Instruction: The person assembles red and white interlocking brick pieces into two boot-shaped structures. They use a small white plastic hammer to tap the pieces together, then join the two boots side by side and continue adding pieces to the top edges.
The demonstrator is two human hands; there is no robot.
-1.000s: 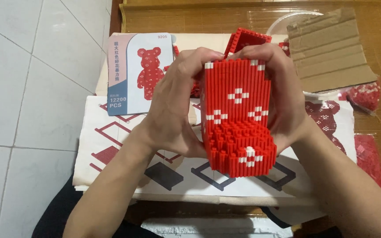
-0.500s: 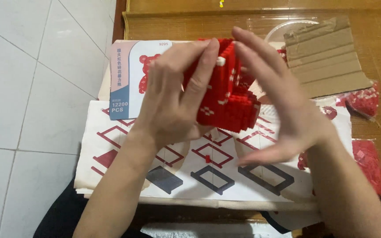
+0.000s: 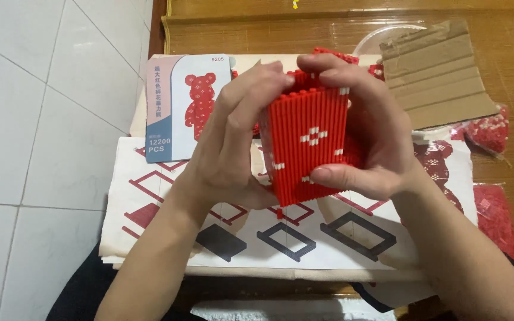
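Head view, both hands raised over the work surface. I read the main risk here as breakage: the red brick block [image 3: 309, 142] is built of many thin stacked layers, and I judge that uneven pressure from either side could split a layer off or shear the small loose-looking stub at its lower edge (it hangs just below the block, over the printed sheet). A second risk, in my judgement, is a slip, since the block is held in the air with nothing under it but paper; a drop could scatter pieces among the bags of red parts [image 3: 490, 132] to the right.

Left hand [image 3: 233, 148]: fingers pressed together and curled against the block's left face, fingertips reaching its top edge. Right hand [image 3: 371, 137]: fingers wrapped over the top and far right side, thumb laid flat along the lower front edge. Both hands clamp the block between them; I can see no gap between skin and brick.

The block sits between the two palms, its white-patterned front face turned to the camera and bare between the fingertips. Behind the left fingers lies the instruction card with a red bear [image 3: 187, 107]; beyond the right fingers, a folded cardboard piece [image 3: 438, 74]. Below both wrists spreads the instruction sheet [image 3: 150, 238].
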